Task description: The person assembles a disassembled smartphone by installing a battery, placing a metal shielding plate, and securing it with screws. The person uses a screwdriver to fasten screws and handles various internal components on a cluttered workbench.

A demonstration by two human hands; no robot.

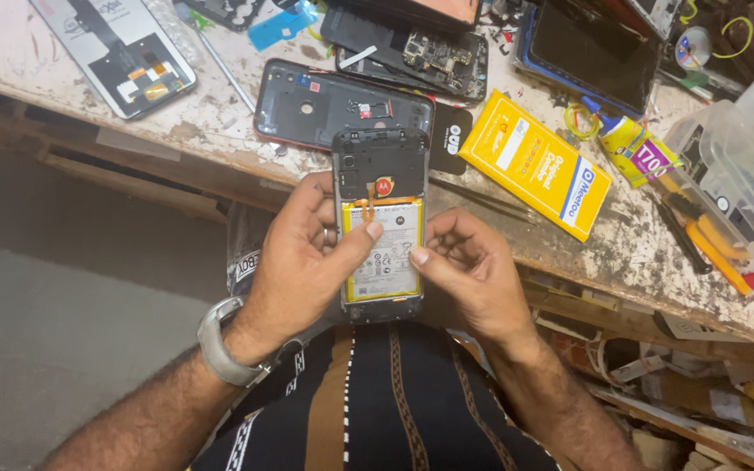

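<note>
Holding an opened phone (380,225) above the lap just off the bench edge (220,144), the left hand (303,257) and right hand (469,270) clamp its sides, thumbs pressing the yellow-edged battery (383,253) (white label); a slip could likely drop it or strain the orange ribbon. A flat yellow box (534,164) lies right, beside a yellow-purple glue bottle (634,148).

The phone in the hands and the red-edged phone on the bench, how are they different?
The held phone has a yellow-edged battery inside; the red-edged phone shows no battery. The held phone is upright between the left hand and right hand; the red-edged phone lies sideways on the workbench. Both have their backs off.
</note>
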